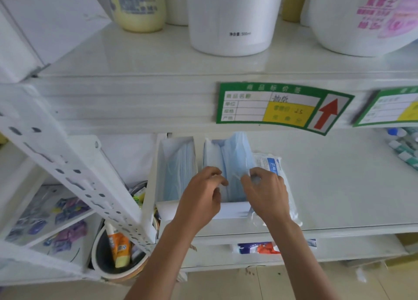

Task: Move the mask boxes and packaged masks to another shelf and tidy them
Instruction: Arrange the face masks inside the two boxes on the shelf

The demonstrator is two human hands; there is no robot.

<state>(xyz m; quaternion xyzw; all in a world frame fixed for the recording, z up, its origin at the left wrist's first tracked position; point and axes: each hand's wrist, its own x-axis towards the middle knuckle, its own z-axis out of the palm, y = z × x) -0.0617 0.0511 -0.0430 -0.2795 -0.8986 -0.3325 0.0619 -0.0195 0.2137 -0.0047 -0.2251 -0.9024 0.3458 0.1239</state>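
Both hands work at the front of the right mask box (226, 164), which sits on the white shelf (339, 186) w/ loose blue masks (235, 155) standing up out of it. Left hand (201, 193) is curled narrow, fingertips on the masks at the box's front-left. Right hand (267, 191) pinches what looks like an ear loop (blurred, hard to be sure) at the front-right. A second open mask box (176, 164) touches the first at its 9 o'clock, also holding blue masks. A packaged mask pack (273, 164) lies just beside the right box at 3 o'clock, partly under the right hand. At 12 o'clock the upper shelf edge w/ a green price tag (282, 106) overhangs the boxes; a body lotion bottle (235, 17) stands above. At 9 o'clock a perforated white upright (67, 164) crowds the left box. Small bottles (404, 146) lie far off at 2 o'clock.
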